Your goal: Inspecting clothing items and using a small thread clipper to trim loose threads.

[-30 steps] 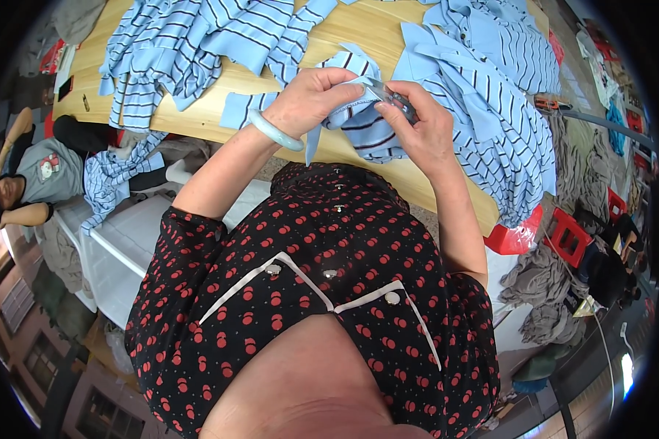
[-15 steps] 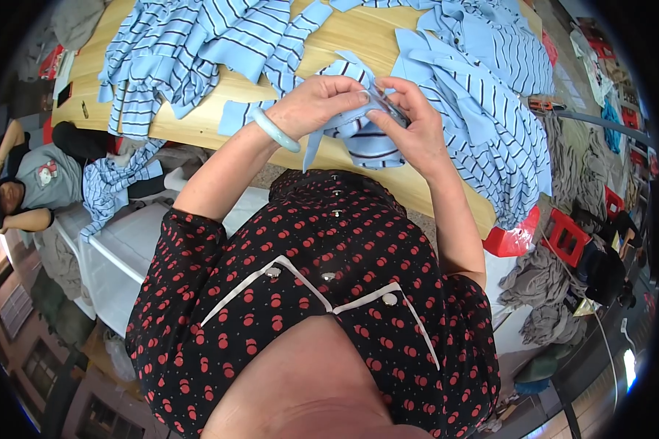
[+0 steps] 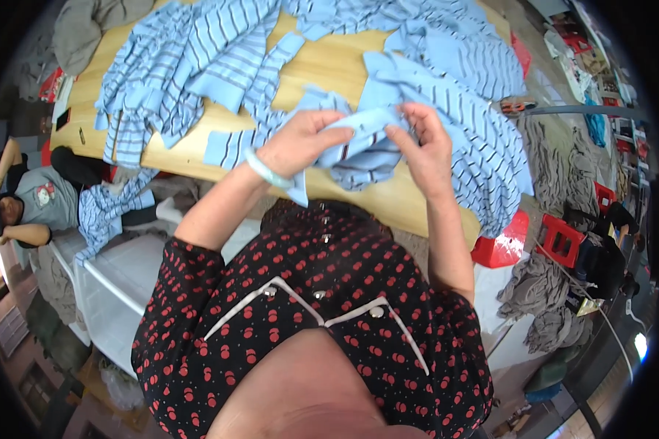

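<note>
I'm seeing both hands gripping a blue strip: left hand (image 3: 304, 143) at nine o'clock, right hand (image 3: 423, 143) at three; strip (image 3: 355, 135) is now pulled straighter.

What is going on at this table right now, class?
A person in a black top with red dots stands at a wooden table and holds a piece of light blue striped fabric up in front of them. The left hand and the right hand both pinch it, close together, above the table's near edge. More blue striped pieces lie spread across the table, and some hang over its edges. Another person sits low at the far left.
</note>
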`<state>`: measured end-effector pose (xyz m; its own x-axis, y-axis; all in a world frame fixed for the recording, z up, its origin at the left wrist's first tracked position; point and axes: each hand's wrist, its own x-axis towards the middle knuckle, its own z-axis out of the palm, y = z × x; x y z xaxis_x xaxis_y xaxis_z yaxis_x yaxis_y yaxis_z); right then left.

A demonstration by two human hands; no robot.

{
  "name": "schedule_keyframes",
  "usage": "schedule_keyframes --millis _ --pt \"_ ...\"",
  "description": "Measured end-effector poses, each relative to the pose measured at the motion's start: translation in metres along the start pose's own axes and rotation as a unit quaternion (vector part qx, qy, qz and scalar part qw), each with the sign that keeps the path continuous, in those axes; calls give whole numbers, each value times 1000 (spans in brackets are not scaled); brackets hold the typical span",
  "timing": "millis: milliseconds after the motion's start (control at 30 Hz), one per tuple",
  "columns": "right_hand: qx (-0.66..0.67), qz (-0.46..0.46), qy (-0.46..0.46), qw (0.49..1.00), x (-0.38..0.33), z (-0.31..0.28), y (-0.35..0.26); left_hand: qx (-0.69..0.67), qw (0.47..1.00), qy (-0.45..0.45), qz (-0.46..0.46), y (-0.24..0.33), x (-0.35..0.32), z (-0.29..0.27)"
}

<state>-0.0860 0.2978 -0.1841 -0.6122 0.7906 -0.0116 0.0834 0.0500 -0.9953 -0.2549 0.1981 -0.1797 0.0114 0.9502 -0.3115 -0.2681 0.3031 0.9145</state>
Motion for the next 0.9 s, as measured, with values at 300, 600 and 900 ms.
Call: schedule_keyframes --millis 300,600,900 --pt "44 -33 12 998 -52 -80 -13 -5 999 -38 11 17 8 97" --pt "97 -55 12 994 -101 -171 -21 -16 994 -61 88 13 23 206" --pt "-81 -102 -11 991 -92 -216 -6 -62 992 49 97 -9 40 247"
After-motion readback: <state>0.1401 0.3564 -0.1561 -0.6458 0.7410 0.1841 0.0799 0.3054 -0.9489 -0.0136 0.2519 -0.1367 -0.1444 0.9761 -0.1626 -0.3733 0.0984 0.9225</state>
